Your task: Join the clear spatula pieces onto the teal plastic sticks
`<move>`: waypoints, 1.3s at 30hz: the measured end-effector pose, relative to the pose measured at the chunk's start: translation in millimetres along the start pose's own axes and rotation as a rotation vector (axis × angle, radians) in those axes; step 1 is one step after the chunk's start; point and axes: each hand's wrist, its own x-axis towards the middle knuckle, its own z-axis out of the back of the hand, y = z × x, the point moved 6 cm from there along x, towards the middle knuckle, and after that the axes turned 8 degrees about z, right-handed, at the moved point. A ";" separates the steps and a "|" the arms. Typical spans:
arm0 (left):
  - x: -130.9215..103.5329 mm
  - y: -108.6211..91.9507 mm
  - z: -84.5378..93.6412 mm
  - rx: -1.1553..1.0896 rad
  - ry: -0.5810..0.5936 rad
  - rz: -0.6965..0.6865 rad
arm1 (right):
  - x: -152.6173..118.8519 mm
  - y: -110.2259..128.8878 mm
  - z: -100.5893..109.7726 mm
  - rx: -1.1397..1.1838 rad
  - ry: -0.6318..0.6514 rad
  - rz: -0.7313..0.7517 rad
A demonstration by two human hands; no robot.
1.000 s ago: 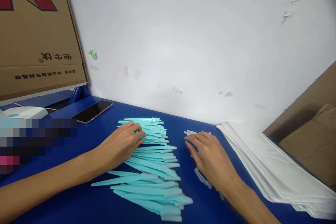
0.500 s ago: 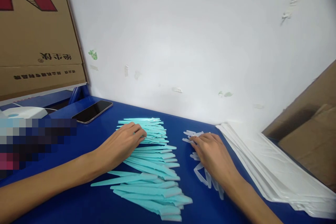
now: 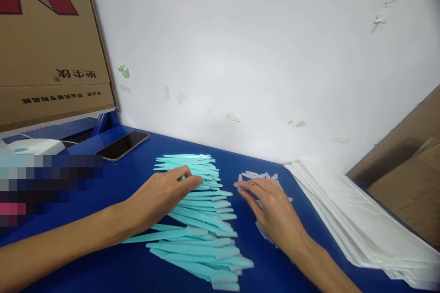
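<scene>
Our left hand [image 3: 161, 197] lies on the row of turquoise plastic sticks [image 3: 202, 219] at mid-tabletop, fingers loosely together and clamped on nothing. Our right hand [image 3: 275, 213] rests, fingers slightly apart, on the clear caps [image 3: 256, 176] toward the tabletop's far edge, beside stacked white bags [image 3: 360, 224].

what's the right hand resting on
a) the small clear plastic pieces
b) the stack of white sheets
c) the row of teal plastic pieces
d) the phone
a: the right hand lies palm down over the small clear plastic pieces on the blue table, while the left hand is the one on the teal plastic pieces; the phone and the white sheets are untouched.
</scene>
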 end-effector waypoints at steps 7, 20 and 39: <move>-1.8 -16.7 6.3 -0.123 -0.030 -0.110 | 4.7 22.0 -0.2 0.109 -0.003 0.040; -8.8 -31.1 6.2 -0.160 -0.096 -0.221 | 8.9 53.8 4.4 0.043 -0.039 0.244; 3.8 -14.6 14.6 -0.124 -0.082 -0.132 | 6.7 44.2 -2.3 0.081 -0.030 0.164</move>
